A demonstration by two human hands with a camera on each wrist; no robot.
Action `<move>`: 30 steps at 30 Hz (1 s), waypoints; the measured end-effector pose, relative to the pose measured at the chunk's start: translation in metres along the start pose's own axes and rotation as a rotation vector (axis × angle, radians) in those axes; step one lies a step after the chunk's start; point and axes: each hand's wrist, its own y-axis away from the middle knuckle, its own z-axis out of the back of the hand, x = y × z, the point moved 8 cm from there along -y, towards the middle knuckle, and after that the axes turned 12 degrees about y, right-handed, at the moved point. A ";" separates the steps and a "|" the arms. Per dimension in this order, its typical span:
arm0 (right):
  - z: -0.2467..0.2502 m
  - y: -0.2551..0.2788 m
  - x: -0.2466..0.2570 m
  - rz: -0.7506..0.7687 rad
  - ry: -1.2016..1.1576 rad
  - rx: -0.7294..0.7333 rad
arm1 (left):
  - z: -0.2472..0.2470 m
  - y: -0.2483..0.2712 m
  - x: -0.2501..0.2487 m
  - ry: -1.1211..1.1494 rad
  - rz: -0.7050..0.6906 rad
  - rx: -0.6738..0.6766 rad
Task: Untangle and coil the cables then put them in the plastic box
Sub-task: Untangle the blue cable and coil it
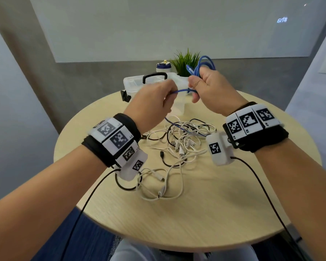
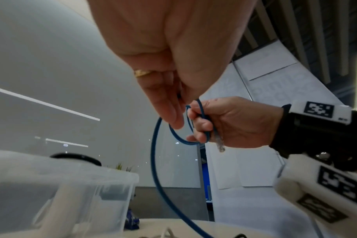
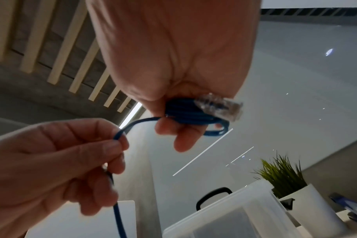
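My right hand point(image 1: 201, 85) grips several loops of a blue network cable point(image 1: 205, 65) raised above the table; its clear plug point(image 3: 220, 107) pokes out beside the palm in the right wrist view. My left hand point(image 1: 164, 97) pinches the same blue cable point(image 3: 120, 135) a short way along, and the free length point(image 2: 155, 161) hangs down to the tangle. A tangle of white and black cables point(image 1: 181, 144) lies on the round wooden table point(image 1: 215, 204) below my hands. The clear plastic box point(image 1: 135, 83) with a black handle stands at the far edge.
A small green plant in a white pot point(image 1: 186, 63) and a white bottle point(image 1: 163, 67) stand behind the box. Black wires point(image 1: 262, 185) from the wrist cameras trail over the near part of the table. Grey walls close in behind.
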 end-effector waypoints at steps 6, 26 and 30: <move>-0.004 0.007 0.009 0.047 -0.059 0.094 | 0.025 -0.017 0.003 -0.107 -0.109 -0.139; -0.007 0.006 -0.005 -0.138 -0.969 0.064 | -0.020 0.024 0.064 0.387 0.427 0.137; -0.020 0.013 0.006 -0.135 -1.006 0.173 | -0.021 0.021 0.050 0.798 0.466 0.113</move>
